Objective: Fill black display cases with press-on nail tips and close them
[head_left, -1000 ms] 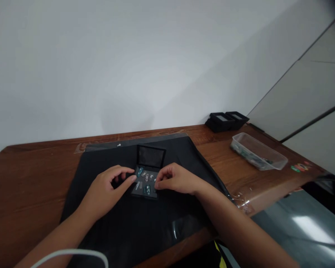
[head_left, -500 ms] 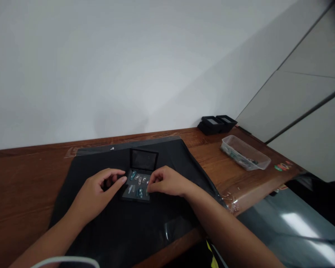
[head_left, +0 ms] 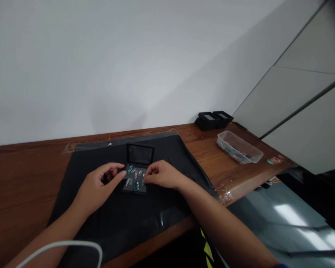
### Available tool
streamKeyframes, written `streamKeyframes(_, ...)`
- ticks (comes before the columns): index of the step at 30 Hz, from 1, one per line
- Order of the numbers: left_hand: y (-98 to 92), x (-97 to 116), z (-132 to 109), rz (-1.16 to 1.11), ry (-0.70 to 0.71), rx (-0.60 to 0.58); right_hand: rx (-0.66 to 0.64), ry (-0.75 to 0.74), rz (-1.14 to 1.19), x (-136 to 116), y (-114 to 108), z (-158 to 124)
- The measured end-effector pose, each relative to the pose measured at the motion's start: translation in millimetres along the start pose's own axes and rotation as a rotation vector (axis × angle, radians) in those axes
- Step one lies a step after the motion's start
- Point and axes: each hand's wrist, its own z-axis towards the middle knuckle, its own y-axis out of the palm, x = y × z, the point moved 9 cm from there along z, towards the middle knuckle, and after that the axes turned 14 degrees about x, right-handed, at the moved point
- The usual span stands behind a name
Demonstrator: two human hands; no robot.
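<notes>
Black case [head_left: 136, 175] with teal and silver pieces, black mat [head_left: 100, 216], reddish-brown wood-grain table [head_left: 19, 178], clear tub [head_left: 238, 147]

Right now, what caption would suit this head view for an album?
Two hands, left and right, meet over small trinkets in an open black case on a dark mat.

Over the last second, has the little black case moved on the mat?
No. The black case keeps the same spacing from the far right corner of the black mat; only the camera view has shifted.
</notes>
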Motion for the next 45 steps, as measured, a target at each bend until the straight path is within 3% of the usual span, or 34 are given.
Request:
streamKeyframes(8, 2.4, 4.7, -3.9, 0.017, 0.013, -0.061, 0.025, -0.032, -0.075, -4.6, -2.2, -4.4)
streamKeyframes(14, 5.9, 18.6, -4.9, 0.048, 0.157, -0.202, 0.007, -0.056, -0.112, -9.2, -2.3, -8.5)
streamKeyframes(23, 13.2, 11.8, -8.7, 0.109, 0.235, -0.277, 0.006, -0.111, -0.14, -11.1, -1.6, -11.9)
streamKeyframes(45, 10.9, 18.2, -6.6, 0.137, 0.205, -0.336, -0.067, -0.191, 0.02, -16.0, -1.2, -11.5)
